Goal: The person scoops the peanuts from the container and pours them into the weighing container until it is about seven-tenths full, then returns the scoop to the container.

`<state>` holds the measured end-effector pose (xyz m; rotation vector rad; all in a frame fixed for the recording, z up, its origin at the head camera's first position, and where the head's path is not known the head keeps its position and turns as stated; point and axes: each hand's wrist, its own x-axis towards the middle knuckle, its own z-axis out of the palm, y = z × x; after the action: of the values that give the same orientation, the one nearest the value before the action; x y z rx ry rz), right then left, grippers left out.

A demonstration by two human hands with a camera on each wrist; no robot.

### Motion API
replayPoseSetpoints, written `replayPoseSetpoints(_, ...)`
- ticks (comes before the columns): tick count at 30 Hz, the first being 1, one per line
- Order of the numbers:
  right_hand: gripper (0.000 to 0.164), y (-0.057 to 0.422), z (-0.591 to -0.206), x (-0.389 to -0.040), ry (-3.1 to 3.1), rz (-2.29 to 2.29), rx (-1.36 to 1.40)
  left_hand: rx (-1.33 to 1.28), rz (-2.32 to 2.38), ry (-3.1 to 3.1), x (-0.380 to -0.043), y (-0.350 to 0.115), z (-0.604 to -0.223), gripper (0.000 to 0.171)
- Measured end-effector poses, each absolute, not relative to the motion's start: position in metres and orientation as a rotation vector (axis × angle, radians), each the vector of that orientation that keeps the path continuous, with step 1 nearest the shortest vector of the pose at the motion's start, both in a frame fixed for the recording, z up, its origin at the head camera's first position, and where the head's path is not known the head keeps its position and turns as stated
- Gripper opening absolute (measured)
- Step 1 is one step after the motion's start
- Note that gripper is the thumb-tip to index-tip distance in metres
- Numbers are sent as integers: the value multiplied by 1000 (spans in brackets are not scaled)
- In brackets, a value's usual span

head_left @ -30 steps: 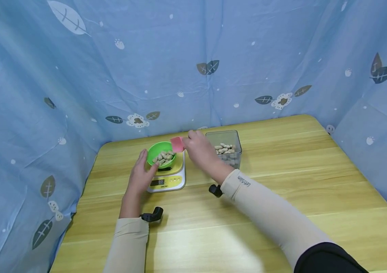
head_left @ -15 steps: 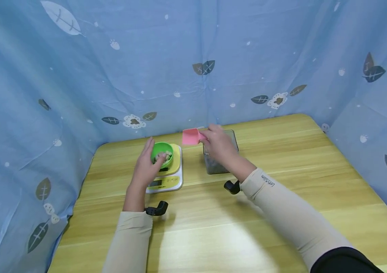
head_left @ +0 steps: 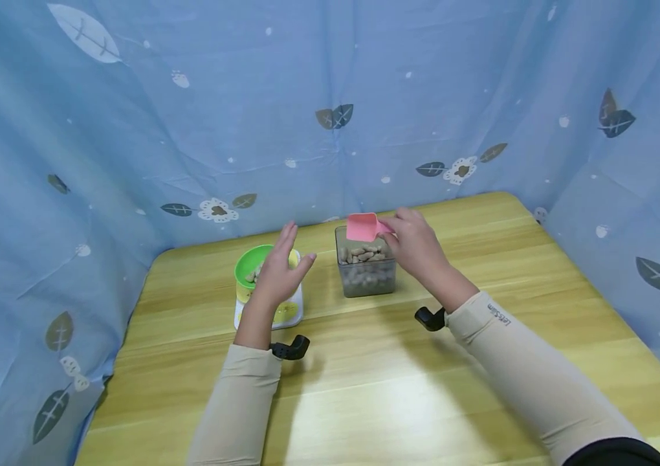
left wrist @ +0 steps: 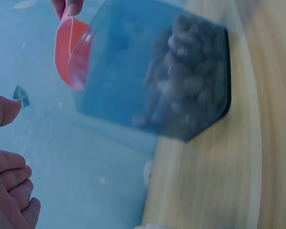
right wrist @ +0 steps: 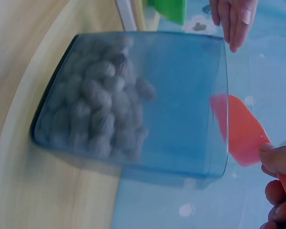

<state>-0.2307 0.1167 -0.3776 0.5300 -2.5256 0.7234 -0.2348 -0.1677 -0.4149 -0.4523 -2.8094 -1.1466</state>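
My right hand [head_left: 420,249] grips the handle of a small pink scoop [head_left: 362,227], held over the mouth of a clear grey plastic bin [head_left: 367,285]. Inside the bin lie unshelled peanuts [right wrist: 97,102], filling its lower part. My left hand [head_left: 277,272] is raised with fingers extended and thumb spread, holding nothing, between the bin and a green bowl [head_left: 246,264]. That bowl, with peanuts in it, sits on a yellow and white kitchen scale [head_left: 289,312]. The left hand partly covers the bowl and the scale in the head view.
A wooden table [head_left: 365,388] carries everything. Behind it and along both sides hangs a blue curtain [head_left: 248,97] with leaf prints. Black wrist cameras are strapped at both wrists.
The right hand has carried the scoop rightward from the green bowl to above the bin. My left hand has come away from the bowl, moving right and spreading its fingers.
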Motion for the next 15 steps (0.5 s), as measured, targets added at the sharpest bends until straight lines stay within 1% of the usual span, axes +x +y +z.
replayPoseSetpoints(7, 26, 131, -381, -227, -2544, 696, 504, -542, -1187, -2821, -239, -138, -419, 75)
replayPoseSetpoints(15, 26, 137, -383, -226, -2558, 664, 505, -593, -1174, -2850, -241, -117, -430, 74)
